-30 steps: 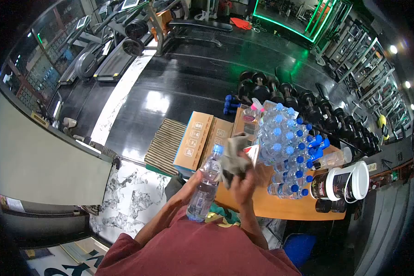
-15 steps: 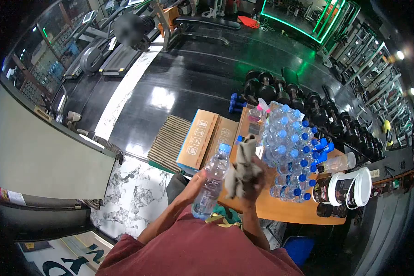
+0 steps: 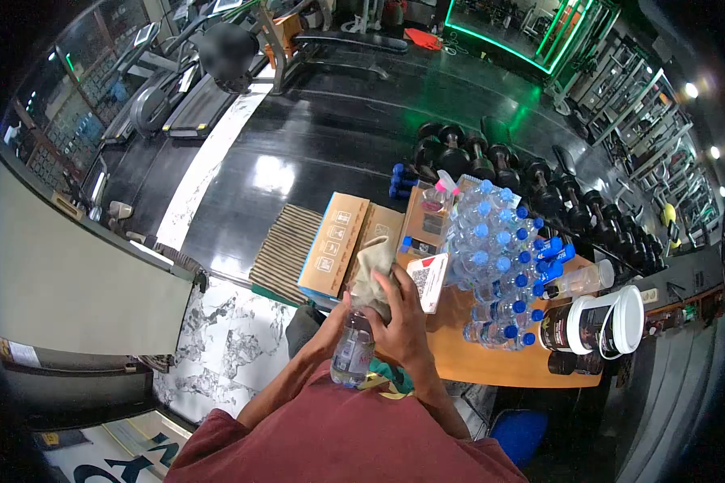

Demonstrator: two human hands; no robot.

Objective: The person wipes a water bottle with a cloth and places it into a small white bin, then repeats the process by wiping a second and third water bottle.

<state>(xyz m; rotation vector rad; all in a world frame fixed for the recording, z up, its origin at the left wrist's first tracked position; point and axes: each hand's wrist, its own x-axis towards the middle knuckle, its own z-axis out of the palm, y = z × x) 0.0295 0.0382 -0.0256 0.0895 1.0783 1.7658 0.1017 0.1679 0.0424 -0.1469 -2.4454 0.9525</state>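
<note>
A clear plastic bottle (image 3: 352, 354) stands upright in front of my chest, its top hidden by a beige cloth (image 3: 374, 270). My left hand (image 3: 332, 324) is closed round the bottle's upper left side. With its fingers wrapped over the cloth, my right hand (image 3: 401, 320) presses it against the neck of the bottle. Many clear bottles with blue caps (image 3: 495, 249) stand close together on the orange-brown table (image 3: 459, 354), to the right of my hands.
Cardboard boxes (image 3: 334, 241) and a striped mat (image 3: 286, 253) lie ahead to the left. A white card (image 3: 427, 280) is on the table. White-lidded tubs (image 3: 594, 324) stand at the table's right, dumbbells (image 3: 503, 161) beyond it. A blue seat (image 3: 519, 435) is below right.
My right hand has brought the cloth left onto the bottle's top, hiding the blue cap. The bottle has shifted slightly down and left. The white card shows more fully.
</note>
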